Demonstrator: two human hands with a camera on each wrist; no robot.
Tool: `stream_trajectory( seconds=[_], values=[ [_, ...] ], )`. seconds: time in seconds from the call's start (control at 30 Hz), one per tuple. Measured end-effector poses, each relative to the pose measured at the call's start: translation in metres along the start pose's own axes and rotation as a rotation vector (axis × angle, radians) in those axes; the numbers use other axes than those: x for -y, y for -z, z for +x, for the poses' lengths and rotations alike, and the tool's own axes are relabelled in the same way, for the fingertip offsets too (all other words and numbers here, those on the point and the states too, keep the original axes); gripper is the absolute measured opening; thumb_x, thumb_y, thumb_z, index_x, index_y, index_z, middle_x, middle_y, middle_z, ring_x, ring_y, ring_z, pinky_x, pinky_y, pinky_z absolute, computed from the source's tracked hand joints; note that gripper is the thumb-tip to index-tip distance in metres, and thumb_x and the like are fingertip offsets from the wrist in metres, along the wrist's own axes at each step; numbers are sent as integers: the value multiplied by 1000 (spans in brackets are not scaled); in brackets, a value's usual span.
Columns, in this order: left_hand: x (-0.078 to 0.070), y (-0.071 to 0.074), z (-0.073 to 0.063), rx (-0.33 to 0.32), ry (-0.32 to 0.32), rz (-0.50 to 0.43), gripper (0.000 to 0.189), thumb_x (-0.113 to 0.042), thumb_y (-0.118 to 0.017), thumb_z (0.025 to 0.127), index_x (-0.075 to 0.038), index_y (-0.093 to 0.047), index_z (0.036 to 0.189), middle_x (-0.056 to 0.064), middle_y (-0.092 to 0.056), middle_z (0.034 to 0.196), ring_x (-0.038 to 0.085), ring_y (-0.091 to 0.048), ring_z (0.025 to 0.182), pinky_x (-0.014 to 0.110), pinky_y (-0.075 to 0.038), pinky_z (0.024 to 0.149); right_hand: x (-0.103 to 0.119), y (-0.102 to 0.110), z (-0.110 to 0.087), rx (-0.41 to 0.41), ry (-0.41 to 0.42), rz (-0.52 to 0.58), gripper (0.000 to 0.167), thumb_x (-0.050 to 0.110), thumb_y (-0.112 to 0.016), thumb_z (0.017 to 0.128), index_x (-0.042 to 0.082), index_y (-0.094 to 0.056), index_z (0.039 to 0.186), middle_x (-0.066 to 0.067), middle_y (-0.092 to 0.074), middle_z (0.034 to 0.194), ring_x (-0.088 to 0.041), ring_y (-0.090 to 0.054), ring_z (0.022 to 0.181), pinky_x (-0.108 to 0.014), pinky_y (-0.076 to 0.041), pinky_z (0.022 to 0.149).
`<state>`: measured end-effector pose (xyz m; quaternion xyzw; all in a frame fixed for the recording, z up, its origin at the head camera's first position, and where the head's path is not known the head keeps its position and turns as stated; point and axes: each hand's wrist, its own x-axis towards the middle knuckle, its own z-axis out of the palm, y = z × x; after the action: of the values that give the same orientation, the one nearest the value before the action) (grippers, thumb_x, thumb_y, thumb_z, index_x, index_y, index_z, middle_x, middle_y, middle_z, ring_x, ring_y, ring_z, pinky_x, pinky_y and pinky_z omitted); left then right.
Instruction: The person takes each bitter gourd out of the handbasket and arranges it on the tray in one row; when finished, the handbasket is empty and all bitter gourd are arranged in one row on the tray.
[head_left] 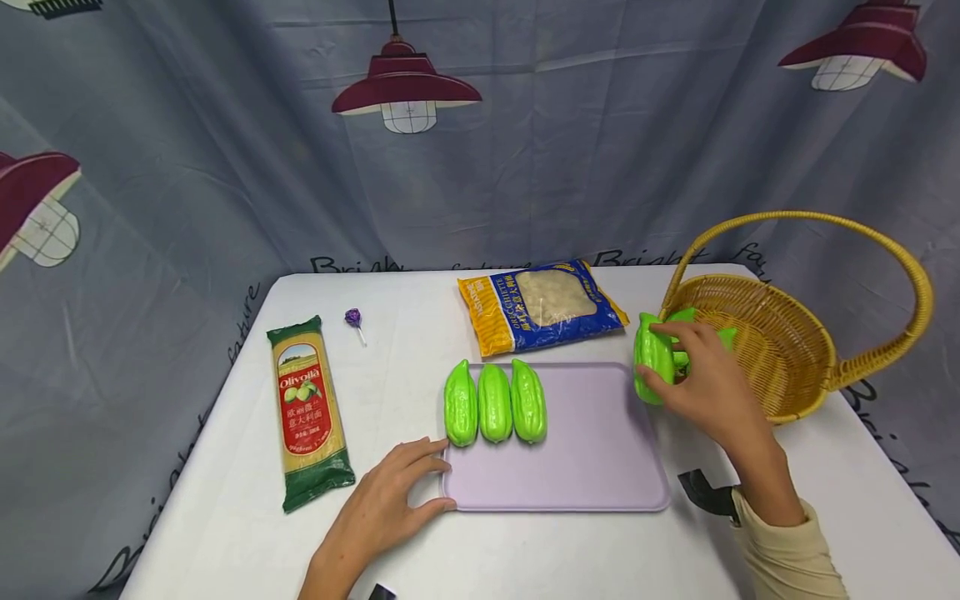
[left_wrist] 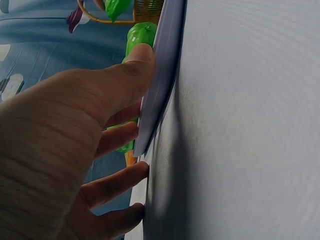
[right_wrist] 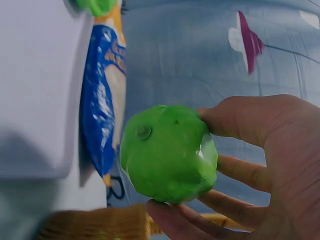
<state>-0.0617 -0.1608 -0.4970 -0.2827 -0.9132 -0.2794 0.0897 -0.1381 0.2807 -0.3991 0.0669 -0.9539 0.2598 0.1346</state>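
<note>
My right hand [head_left: 708, 379] grips a shiny green ridged bitter melon [head_left: 654, 358] between thumb and fingers, raised at the basket's left side. In the right wrist view, the blunt end of this bitter melon [right_wrist: 170, 155] faces the camera. More green pieces [head_left: 726, 337] show behind the hand, mostly hidden. Three similar bitter melons [head_left: 495, 403] lie side by side on the left part of a pale purple tray [head_left: 592, 467]. My left hand [head_left: 386, 496] rests at the tray's left edge, thumb at the near corner and fingers spread along the side.
A yellow wicker basket [head_left: 806, 333] with a tall handle stands at the right. Behind the tray lies a blue and yellow pasta bag [head_left: 543, 304]. To the left are a green and gold pasta packet [head_left: 307, 408] and a purple lollipop [head_left: 353, 317]. A grey curtain hangs behind the table.
</note>
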Motion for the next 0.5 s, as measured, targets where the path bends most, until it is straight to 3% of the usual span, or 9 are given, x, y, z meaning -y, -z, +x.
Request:
stream_trajectory(
  seconds=[0.3,0.5],
  values=[
    [0,0,0,11,12,-1,43,-40,-97,80,-23,-78,115,-5,-67,146,24,-63,137,42,-57,112,14,-15,0,56,41,1,65,24,-89,88,3,-60,142,-31,-54,140,-50,-61,114,-68,-57,85],
    [0,0,0,12,7,10,43,-40,-96,80,-24,-78,115,-6,-67,146,20,-62,136,41,-56,113,19,-24,3,114,69,15,63,23,-86,90,3,-60,144,-29,-55,141,-51,-62,117,-69,-58,91]
  ],
)
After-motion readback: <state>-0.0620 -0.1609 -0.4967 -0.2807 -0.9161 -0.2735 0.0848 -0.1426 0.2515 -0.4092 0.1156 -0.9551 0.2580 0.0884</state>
